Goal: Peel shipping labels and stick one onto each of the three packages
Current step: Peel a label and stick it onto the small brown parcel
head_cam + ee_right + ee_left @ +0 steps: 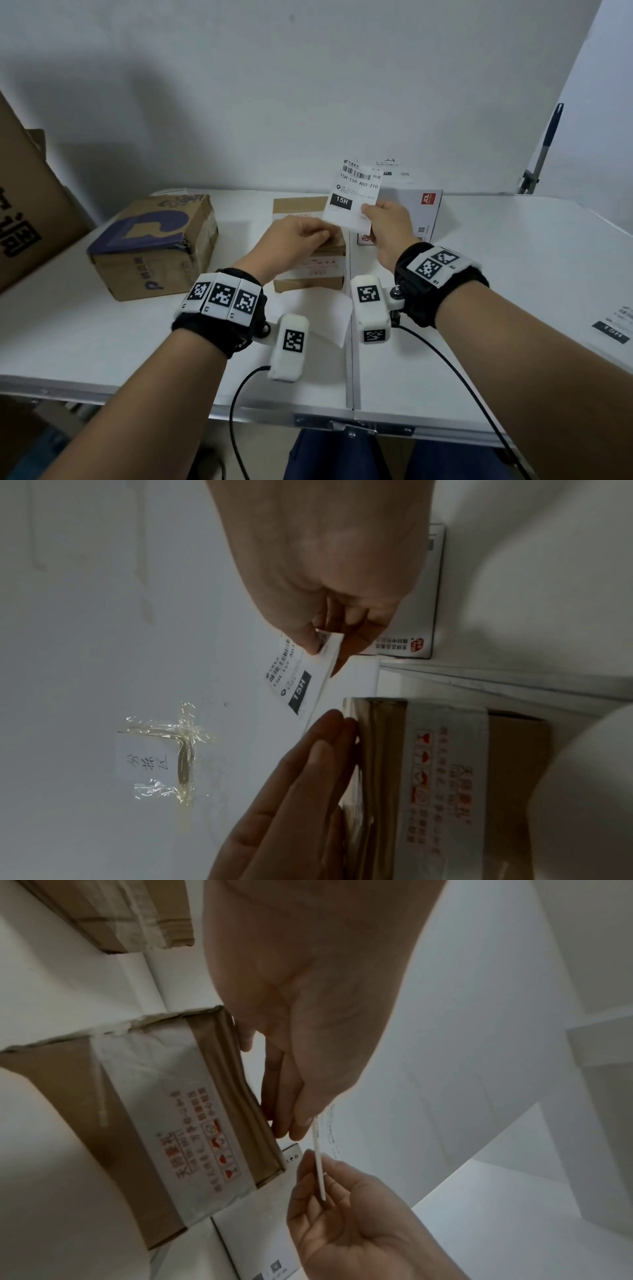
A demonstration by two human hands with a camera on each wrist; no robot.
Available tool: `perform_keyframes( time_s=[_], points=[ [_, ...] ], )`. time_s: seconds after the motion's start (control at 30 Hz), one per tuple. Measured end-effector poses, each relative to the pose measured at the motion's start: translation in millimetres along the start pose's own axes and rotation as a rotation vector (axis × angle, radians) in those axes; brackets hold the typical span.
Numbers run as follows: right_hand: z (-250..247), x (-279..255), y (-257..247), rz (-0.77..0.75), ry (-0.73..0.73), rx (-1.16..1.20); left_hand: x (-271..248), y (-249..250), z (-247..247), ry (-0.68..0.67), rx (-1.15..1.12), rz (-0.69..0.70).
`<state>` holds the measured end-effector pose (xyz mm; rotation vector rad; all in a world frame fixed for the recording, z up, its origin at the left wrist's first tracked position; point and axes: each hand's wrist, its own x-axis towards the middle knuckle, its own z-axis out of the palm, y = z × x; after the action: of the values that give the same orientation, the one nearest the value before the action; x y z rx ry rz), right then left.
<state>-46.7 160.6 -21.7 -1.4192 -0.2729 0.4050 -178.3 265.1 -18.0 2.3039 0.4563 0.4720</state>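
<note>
large brown carton far left, blue-handled pole far right

The white folding table is seen from above and behind both hands by the head view, facing forward and down. Each palm is viewed closely from its wrist: the left hand, the right hand. The taped brown cardboard box beside the left hand and the white printed label are shared by all three

label above middle box, table beneath
</note>
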Motion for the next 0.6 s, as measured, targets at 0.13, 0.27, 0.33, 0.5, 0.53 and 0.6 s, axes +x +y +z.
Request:
perform_keyframes(
  time_s=[0.13, 0.27, 0.33, 0.5, 0.53, 0.6],
  points=[
    [-8, -6, 1, -0.031, -0.014, -0.018, -9, 8, 7, -0.023, -0.061, 0.026],
    [-15, -13, 4, -0.047, -0.026, -0.046, -13, 13, 12, -0.019, -0.035, 0.038],
    [-16, -15, 3, -0.061, -0.028, -0.053, -14, 14, 11, -0.008, -0.047, 0.025],
    [-13, -16, -1, -0.151, 0.015, -0.094, -13, 4, 4, 0.031, -0.208, -0.041],
    [-12, -16, -1, -0.176, 0.023, -0.1, -13, 2, 2, 0.069, -0.272, -0.065],
    [-11, -14, 1, -0.221, 0.031, -0.111, -12, -1, -1, 0.172, -0.431, -0.106]
  ],
)
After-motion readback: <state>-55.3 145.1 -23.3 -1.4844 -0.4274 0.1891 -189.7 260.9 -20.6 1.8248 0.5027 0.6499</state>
